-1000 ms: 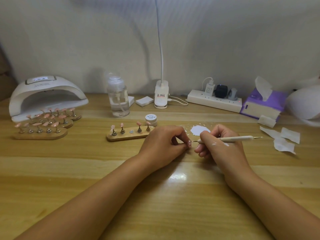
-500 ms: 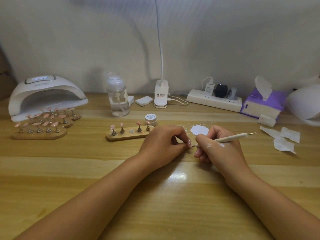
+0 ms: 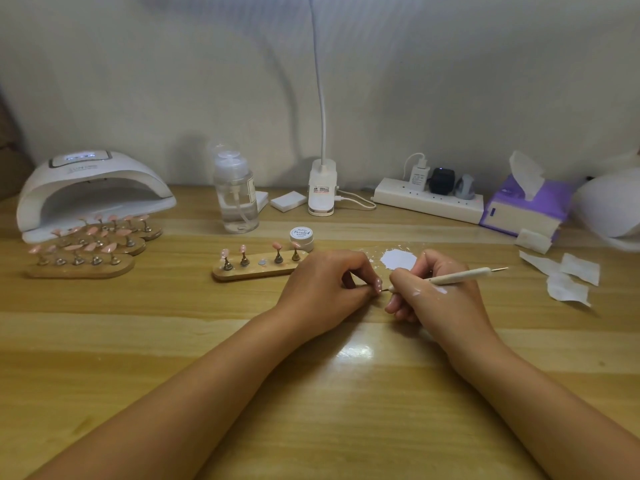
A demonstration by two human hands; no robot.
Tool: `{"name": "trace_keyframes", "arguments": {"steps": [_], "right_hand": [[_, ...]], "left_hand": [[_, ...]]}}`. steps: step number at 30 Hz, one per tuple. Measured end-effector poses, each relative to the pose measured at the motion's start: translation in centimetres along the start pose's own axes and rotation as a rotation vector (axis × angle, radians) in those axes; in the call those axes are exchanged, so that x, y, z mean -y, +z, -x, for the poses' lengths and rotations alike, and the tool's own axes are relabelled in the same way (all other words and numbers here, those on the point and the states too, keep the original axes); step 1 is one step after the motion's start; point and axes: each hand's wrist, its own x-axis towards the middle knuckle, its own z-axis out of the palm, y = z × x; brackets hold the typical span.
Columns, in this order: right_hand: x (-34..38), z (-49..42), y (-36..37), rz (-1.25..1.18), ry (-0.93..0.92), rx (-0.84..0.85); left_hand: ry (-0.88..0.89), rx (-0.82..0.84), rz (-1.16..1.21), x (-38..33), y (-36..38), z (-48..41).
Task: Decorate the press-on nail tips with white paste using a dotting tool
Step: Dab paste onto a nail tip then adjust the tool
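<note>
- nail stands (image 3: 79, 261), far left beside the lamp (image 3: 97, 188): pink tips on posts, unchanged.
- near stand (image 3: 256, 270): four tips upright, middle slot bare, unchanged.
- left hand (image 3: 325, 289): grip pinching one nail tip (image 3: 378, 283), low over the bench (image 3: 311, 393); it has not shifted in the past second.
- dotting tool (image 3: 460, 274): was almost level; its point has since dipped and crept left to the held tip. contact too small to confirm.
- right hand (image 3: 440, 299): grip curled round the tool like a pen, white smears on its back.
- white paste (image 3: 398, 259): puddle on the bench just behind both hands.
- judgement: the tool seems already loaded and dotting of this tip is beginning.
</note>
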Motion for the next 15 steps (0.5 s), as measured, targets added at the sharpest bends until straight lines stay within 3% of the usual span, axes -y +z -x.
{"name": "trace_keyframes", "arguments": {"steps": [15], "right_hand": [[0.20, -0.02, -0.50, -0.232, -0.004, -0.140]], "left_hand": [[-0.044, 0.008, 0.025, -0.20, 0.03, 0.12]]}}
